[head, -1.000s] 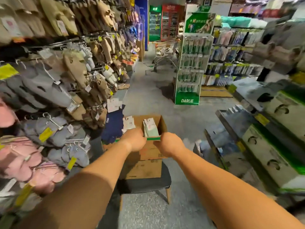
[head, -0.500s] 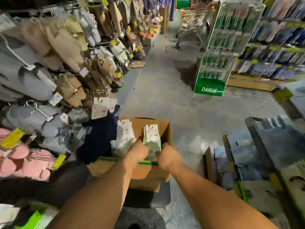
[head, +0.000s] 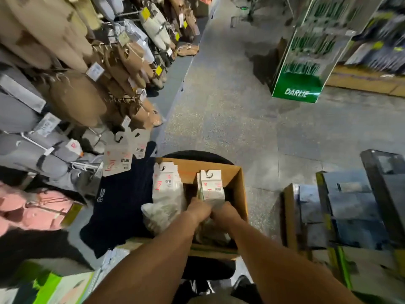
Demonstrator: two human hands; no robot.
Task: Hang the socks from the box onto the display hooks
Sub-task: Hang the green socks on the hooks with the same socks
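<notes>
Both hands have sunk deeper into the box since the earlier frame, and the view has tipped down so the box now sits close and large below. The left hand (head: 198, 208) and the right hand (head: 225, 212) are side by side, almost touching, with fingers curled down around the lower end of one upright bundle of socks (head: 211, 188). Only the backs of the hands show, so how tightly they grip cannot be told, but each appears closed on the bundle from its own side. Holding it low leaves the card headers and their hook holes free at the top, which suits lifting the bundle out ready for hanging.

The cardboard box (head: 237, 187) stands open on a dark round stool (head: 197, 153), which raises it to an easy reach beside the rack. Inside are two groups of socks: the bundle in the hands at the right, and a second bundle (head: 166, 187) leaning at the left wall with loose plastic wrap below it. The middle of the box looks dark and partly emptied.

Just left of the box, dark navy socks (head: 118, 202) with white header cards (head: 117, 160) hang from a display hook whose metal is mostly hidden. Further left and above, slippers (head: 76, 97) crowd the rack. Across the aisle stands a green display stand (head: 300, 84).
</notes>
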